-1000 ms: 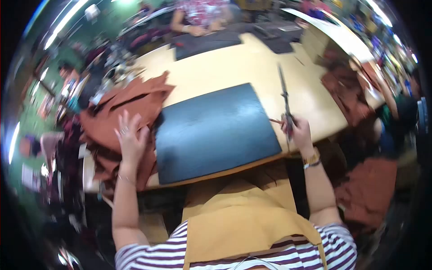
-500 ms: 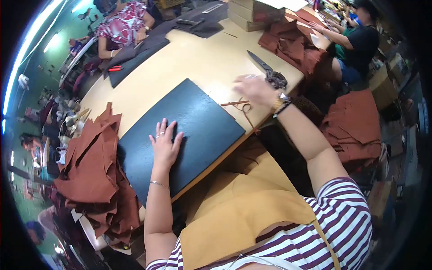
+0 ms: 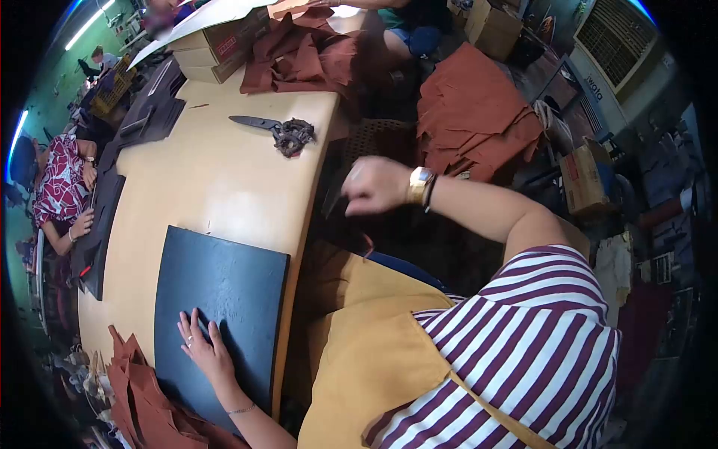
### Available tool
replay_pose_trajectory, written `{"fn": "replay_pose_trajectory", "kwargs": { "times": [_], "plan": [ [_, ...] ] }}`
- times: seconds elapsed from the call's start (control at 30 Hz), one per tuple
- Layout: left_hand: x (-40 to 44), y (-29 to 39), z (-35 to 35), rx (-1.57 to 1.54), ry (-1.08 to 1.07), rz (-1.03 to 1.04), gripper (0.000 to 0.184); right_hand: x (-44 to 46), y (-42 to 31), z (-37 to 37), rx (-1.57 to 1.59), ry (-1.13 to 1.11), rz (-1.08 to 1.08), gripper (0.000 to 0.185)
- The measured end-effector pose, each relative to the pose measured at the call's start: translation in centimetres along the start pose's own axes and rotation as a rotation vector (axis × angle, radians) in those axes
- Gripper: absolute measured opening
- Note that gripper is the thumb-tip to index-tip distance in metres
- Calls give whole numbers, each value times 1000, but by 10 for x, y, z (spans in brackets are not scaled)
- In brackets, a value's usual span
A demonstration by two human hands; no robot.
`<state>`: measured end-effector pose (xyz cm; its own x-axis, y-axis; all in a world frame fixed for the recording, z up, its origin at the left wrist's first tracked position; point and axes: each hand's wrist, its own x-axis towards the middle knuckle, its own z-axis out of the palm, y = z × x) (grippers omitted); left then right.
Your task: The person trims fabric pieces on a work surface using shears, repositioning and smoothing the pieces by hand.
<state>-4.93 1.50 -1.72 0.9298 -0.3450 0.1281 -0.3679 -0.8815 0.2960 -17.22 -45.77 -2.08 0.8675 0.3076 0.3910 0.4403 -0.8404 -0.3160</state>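
Observation:
My left hand (image 3: 209, 353) lies flat on a dark blue-black board (image 3: 224, 277), fingers spread, a ring on one finger. The board rests on the table along its near edge. Out past the table's right edge, my right hand (image 3: 380, 187) hangs in the air with its fingers bent downward. Motion blurs those fingers, and whether they hold anything is unclear. Below that hand a small reddish-brown strip (image 3: 368, 244) shows near my yellow apron (image 3: 374, 337). Large dark scissors (image 3: 258, 122), their handles wrapped, lie on the table beyond the board.
Rust-brown cut pieces (image 3: 142, 396) are heaped left of the board. More brown pieces (image 3: 299, 60) lie at the table's far end beside cardboard boxes (image 3: 224, 45). A brown stack (image 3: 475, 112) stands off the table. A co-worker in a patterned top (image 3: 56, 179) sits across the table (image 3: 202, 172).
My view has turned to the right. My right hand has moved from above the table to beyond its edge, and the thin brown strips have left the tabletop. My left hand stays on the board.

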Motion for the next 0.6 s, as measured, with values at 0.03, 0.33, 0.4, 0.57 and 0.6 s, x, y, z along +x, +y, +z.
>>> {"fn": "replay_pose_trajectory", "kwargs": {
  "times": [0.03, 0.33, 0.4, 0.57, 0.6],
  "plan": [
    [0, 3, -1, -1, -5, -5, 47, -20, 28, -14, -163, -76, 173, 37],
    [-3, 13, -7, 1, 3, -25, 47, -199, 158, -107, -1122, -469, 1592, 35],
    [-2, 15, -6, 12, -2, -35, 47, -176, 132, -139, -883, -643, 1699, 38],
    [0, 9, -4, -7, -15, -28, 46, -175, 152, -149, -615, 663, 1573, 48],
    [0, 7, -4, -10, -17, -31, 46, -169, 163, -149, -508, 943, 1481, 50]
  ]
}}
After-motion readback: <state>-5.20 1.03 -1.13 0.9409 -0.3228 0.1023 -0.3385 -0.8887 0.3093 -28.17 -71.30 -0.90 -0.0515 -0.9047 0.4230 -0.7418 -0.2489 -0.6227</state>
